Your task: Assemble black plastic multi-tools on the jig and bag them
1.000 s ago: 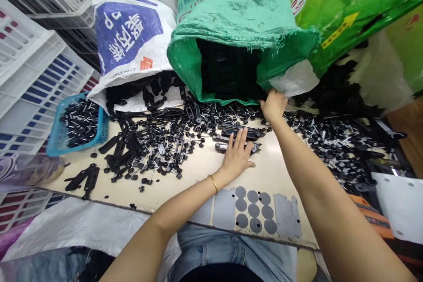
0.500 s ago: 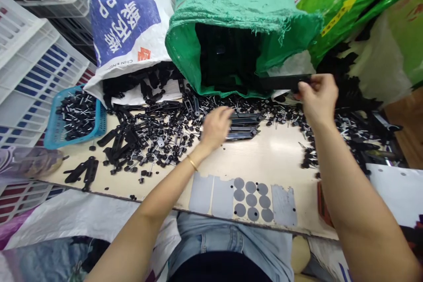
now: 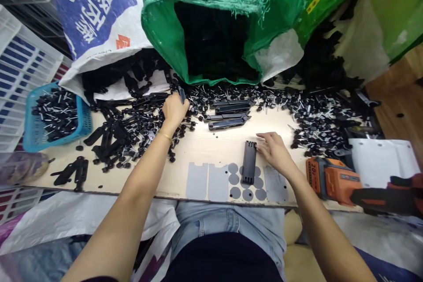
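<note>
My left hand [image 3: 175, 109] is at the far left-middle of the table, its fingers closed round a narrow dark bar [image 3: 181, 94] that sticks up past the fingertips. Loose black-headed pins with metal shanks [image 3: 135, 134] lie around it. Nearer to me, a long black plastic piece [image 3: 249, 163] with notched ends rests on the grey patches. My right hand [image 3: 275, 152] is just right of its far end, fingers spread and fingertips close to it; whether they touch I cannot tell. Several black arm-like parts [image 3: 228, 116] lie side by side between the hands, farther back.
A green sack [image 3: 158, 35] gapes at the back, next to a white-and-blue sack [image 3: 99, 9] spilling black parts. A blue basket [image 3: 84, 119] of pins stands at left. On the right lies an orange power tool [image 3: 340, 180] near more pins [image 3: 320, 119]. Grey patches [image 3: 197, 180] mark the front edge.
My right hand has come down from the green sack's mouth, and the long black piece it held now rests on the table. My left hand has moved left, from the arm-like parts to the bar.
</note>
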Available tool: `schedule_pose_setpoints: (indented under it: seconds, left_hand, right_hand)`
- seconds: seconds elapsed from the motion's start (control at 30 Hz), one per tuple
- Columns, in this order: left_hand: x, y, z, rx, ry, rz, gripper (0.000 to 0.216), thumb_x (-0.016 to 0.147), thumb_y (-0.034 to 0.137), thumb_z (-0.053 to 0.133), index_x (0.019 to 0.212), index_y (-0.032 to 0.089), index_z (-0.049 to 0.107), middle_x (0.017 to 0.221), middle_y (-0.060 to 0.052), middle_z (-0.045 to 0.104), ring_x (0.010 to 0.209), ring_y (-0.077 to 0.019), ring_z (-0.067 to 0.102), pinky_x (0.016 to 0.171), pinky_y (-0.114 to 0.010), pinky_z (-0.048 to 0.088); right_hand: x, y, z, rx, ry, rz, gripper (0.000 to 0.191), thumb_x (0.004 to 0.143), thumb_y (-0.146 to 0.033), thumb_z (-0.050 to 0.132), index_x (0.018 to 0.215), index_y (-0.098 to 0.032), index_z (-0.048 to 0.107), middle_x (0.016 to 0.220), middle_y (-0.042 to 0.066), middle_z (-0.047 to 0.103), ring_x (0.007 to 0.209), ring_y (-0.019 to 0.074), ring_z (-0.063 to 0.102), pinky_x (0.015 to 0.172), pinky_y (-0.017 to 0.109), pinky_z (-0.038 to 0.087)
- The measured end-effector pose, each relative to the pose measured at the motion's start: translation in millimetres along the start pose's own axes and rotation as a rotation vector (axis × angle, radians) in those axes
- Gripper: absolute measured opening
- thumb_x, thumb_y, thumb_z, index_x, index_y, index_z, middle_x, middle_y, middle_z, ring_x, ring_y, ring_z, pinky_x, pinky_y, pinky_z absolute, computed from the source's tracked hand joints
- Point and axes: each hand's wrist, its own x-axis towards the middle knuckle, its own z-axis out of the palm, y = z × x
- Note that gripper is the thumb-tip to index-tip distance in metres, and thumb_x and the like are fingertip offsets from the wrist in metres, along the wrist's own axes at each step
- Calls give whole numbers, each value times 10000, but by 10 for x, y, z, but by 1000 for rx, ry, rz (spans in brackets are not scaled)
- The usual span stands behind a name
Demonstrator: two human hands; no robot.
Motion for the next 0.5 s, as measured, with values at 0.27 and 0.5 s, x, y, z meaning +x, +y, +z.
schedule_pose_setpoints:
  seconds: [0.27,0.5]
  left_hand:
    - [-1464,-33,126,-562,-563,-107,336,819,421,530,585,179,532,523,-6,617,476,-140,590,500,-234,444]
    - [-1636,-154,63,-213,-455,242,325,881,412,518,657,188,590,622,-37,638,673,-200,638,660,-295,477]
  right_hand:
    - [-346,-431,552,-19,229,110,558,815,-435,553,1277,-129,490,1115,192,502,1031,325,489,853,515,444]
    - [-367,-221,419,592,-44,180,448,833,-405,529,1240,-218,532,1155,98,604,998,225,573,888,429,467]
